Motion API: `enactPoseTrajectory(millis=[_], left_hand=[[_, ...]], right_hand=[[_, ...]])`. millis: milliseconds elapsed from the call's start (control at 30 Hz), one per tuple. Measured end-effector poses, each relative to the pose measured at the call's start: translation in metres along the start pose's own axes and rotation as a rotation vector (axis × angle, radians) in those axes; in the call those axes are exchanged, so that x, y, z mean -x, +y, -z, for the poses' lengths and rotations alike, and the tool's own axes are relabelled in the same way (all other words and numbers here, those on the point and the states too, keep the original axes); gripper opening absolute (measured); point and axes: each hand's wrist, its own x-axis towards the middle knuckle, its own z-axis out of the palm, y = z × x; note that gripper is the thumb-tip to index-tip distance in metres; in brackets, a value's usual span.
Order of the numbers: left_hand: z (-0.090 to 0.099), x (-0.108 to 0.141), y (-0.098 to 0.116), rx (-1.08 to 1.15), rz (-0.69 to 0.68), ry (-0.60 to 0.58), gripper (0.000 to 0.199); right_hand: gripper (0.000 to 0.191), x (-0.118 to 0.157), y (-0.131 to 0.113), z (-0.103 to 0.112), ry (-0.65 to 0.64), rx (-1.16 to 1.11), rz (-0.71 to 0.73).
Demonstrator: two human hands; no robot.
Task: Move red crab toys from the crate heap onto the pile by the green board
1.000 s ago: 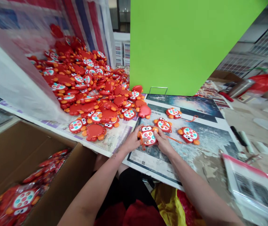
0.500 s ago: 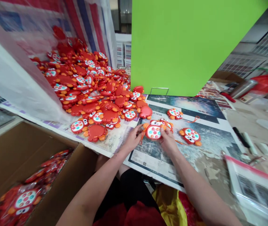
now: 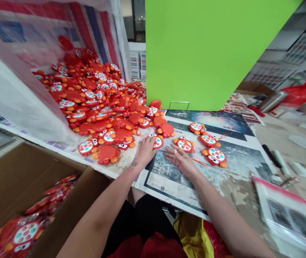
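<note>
My left hand (image 3: 145, 152) has its fingers on a red crab-shaped toy (image 3: 158, 142) with a white, dotted face, at the near edge of the heap. My right hand (image 3: 180, 160) holds nothing, its fingers spread above the dark printed board (image 3: 174, 179). Just beyond it lies one crab toy (image 3: 185, 144), face up. Farther right, three more lie near each other: an upper one (image 3: 196, 127), a middle one (image 3: 209, 139) and a lower one (image 3: 216, 156). An orange cord (image 3: 199, 162) stretches near my right hand.
A large heap of crab toys (image 3: 96, 93) fills the left back. A cardboard box (image 3: 69, 200) with bagged toys stands at lower left. Behind the board rises a green panel (image 3: 201, 53) with a wire stand (image 3: 178, 107). Plastic bags (image 3: 289, 215) lie at right.
The toy that was between both hands now lies among those at right. My left hand has moved left onto another toy, and my right hand has opened and drawn slightly left.
</note>
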Motion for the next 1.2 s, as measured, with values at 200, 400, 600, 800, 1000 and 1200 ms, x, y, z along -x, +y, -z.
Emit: enactPoseTrajectory(millis=[200, 400, 600, 800, 1000, 1200], left_hand=[[-0.005, 0.037, 0.023, 0.310, -0.162, 0.032, 0.006], [-0.002, 0.045, 0.025, 0.442, -0.296, 0.039, 0.011], [-0.006, 0.044, 0.023, 0.480, -0.112, 0.225, 0.048], [-0.008, 0.043, 0.021, 0.670, 0.074, -0.038, 0.093], [-0.001, 0.045, 0.025, 0.689, 0.161, -0.139, 0.095], [0.002, 0.045, 0.028, 0.695, 0.152, -0.145, 0.099]], right_hand=[[0.062, -0.001, -0.003, -0.007, 0.123, 0.051, 0.010], [0.048, -0.002, -0.001, -0.010, 0.267, 0.087, 0.081], [0.056, 0.001, 0.000, -0.012, 0.238, 0.069, 0.141], [0.077, 0.009, -0.009, -0.015, 0.063, 0.121, 0.084], [0.048, 0.010, -0.007, -0.014, 0.013, 0.139, 0.016], [0.048, 0.011, -0.006, -0.015, 0.038, 0.157, 0.046]])
